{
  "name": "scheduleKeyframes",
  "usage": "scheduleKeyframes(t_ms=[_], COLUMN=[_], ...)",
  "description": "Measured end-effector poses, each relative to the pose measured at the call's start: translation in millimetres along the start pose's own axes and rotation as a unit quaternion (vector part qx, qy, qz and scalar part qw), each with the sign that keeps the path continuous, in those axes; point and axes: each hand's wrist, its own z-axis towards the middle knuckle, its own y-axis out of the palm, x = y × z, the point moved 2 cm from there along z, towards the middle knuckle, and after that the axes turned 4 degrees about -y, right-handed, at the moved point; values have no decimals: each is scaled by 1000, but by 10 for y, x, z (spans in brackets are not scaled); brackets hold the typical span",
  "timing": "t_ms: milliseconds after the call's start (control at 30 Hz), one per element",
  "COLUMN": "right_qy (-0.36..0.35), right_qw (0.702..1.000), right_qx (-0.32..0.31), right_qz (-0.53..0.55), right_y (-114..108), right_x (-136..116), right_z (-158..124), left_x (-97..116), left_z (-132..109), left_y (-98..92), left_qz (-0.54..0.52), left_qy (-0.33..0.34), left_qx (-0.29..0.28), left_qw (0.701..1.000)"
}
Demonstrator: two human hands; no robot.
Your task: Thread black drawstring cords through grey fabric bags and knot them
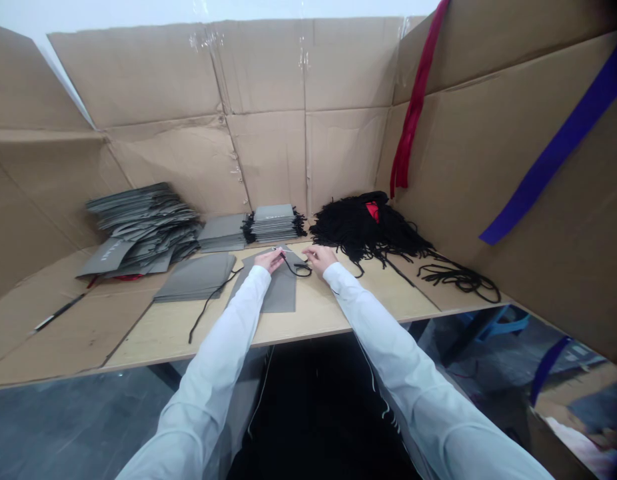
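Note:
My left hand (271,259) is closed in a pinch over a grey sheet-like piece (281,293), perhaps a flat paper bag, on the table. A black cord (297,269) runs from its fingertips and curls towards my right hand (319,257). The right fingers are also pinched together, at one end of a thin pale stick (290,251) that reaches across to the left fingertips. Its exact kind is too small to tell. Left of the hands, another black cord (208,308) lies over the edge of a low stack of grey pieces (191,277).
A tall, leaning pile of grey pieces (148,227) stands at the left. Behind the hands is a neat stack with black cord ends (274,225). A heap of black cords (361,230) lies right. Cardboard walls (268,147) surround the table; red (413,120) and blue (553,150) ribbons hang right.

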Motion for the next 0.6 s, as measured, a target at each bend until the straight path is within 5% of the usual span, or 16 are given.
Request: scheduleKeyframes(t_ms=[267,500,600], right_qy=[1,-7,8], right_qw=[1000,987,988], right_qx=[10,10,8], right_qz=[-1,157,156], right_y=[245,234,188], right_x=[-386,-240,-151], right_z=[61,123,134], left_x=[-125,-148,-136], left_z=[-67,-65,-8], left_y=[149,162,129], left_qz=[-46,42,176], left_qy=[-24,-24,25], left_qx=[11,-9,-8], left_qw=[999,999,984])
